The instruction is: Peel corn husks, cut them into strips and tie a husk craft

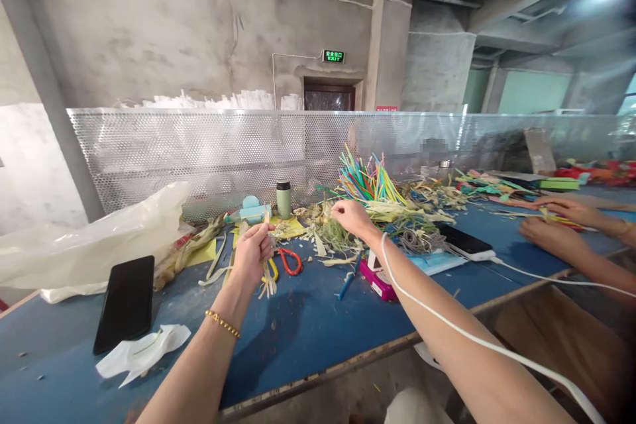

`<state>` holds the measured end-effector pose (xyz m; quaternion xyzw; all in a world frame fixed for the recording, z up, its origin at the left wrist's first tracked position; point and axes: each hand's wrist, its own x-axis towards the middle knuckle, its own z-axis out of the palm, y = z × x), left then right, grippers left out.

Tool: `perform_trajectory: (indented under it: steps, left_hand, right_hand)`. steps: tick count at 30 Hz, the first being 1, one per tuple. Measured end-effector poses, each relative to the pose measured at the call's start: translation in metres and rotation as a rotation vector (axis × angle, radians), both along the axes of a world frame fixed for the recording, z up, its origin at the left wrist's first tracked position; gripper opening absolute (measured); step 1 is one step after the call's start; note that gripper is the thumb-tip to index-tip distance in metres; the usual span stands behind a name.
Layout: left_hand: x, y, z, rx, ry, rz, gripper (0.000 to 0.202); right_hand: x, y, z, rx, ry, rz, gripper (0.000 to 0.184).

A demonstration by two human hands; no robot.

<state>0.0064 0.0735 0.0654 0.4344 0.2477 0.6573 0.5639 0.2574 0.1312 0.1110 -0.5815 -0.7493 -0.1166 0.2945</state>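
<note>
My left hand point(252, 250) is closed around a small bundle of pale straw strips point(269, 279) that hang below the fingers, above the blue table point(298, 338). My right hand point(350, 216) reaches into a heap of dried straw and green fibres point(338, 232), its fingers pinched on a strand there. Scissors with red and yellow handles point(289, 261) lie on the table just right of my left hand. A white cable point(447, 324) runs along my right forearm.
A black phone point(126, 301) and crumpled white paper point(142, 352) lie at the left, beside a clear plastic bag point(94, 238). A green flask point(283, 199), coloured strips point(368, 179), a pink box point(377, 281) and a perforated metal screen point(223, 146) stand behind. Another person's hands point(556, 218) work at the right.
</note>
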Motion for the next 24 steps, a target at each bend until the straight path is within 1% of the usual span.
perform_trajectory:
  steps: [2, 3, 5, 7, 8, 10, 13, 14, 16, 18, 21, 24]
  left_hand:
    - [-0.004, 0.004, -0.005, -0.022, -0.013, 0.004, 0.030]
    - [-0.006, 0.006, -0.007, -0.030, -0.016, 0.003, 0.029]
    - [-0.008, 0.007, -0.009, -0.039, -0.016, 0.002, 0.029]
    - [-0.008, 0.007, -0.010, -0.047, -0.014, 0.002, 0.028]
    - [-0.008, 0.007, -0.011, -0.050, -0.013, 0.003, 0.028]
    - [-0.007, 0.007, -0.011, -0.056, -0.011, 0.003, 0.028]
    - [-0.005, 0.006, -0.011, -0.063, 0.001, 0.006, 0.028]
    - [-0.004, 0.006, -0.011, -0.062, 0.007, 0.005, 0.029]
    - [-0.002, 0.006, -0.012, -0.053, 0.020, -0.006, 0.031]
    - [-0.001, 0.007, -0.013, -0.044, 0.031, -0.016, 0.033]
    - [-0.001, 0.008, -0.017, -0.042, 0.039, -0.019, 0.035]
    - [-0.001, 0.009, -0.019, -0.051, 0.047, -0.025, 0.037]
  right_hand:
    - [0.000, 0.003, 0.012, 0.063, 0.129, 0.063, 0.024]
    - [0.000, 0.004, 0.014, 0.088, 0.202, 0.105, 0.023]
    - [-0.001, 0.006, 0.015, 0.129, 0.350, 0.174, 0.024]
    - [-0.003, 0.008, 0.011, 0.172, 0.442, 0.188, 0.029]
    - [-0.004, 0.009, 0.009, 0.194, 0.448, 0.165, 0.033]
    - [-0.006, 0.008, 0.003, 0.204, 0.367, 0.105, 0.035]
    - [-0.010, 0.004, 0.000, 0.144, 0.197, 0.060, 0.026]
    - [-0.012, 0.003, 0.000, 0.152, 0.185, 0.057, 0.025]
    - [-0.017, 0.001, 0.003, 0.235, 0.216, 0.065, 0.027]
    - [-0.021, 0.002, 0.005, 0.270, 0.232, 0.134, 0.029]
    - [-0.026, 0.004, 0.004, 0.162, 0.205, 0.252, 0.022]
    - [-0.028, 0.001, 0.000, 0.062, 0.279, 0.341, 0.023]
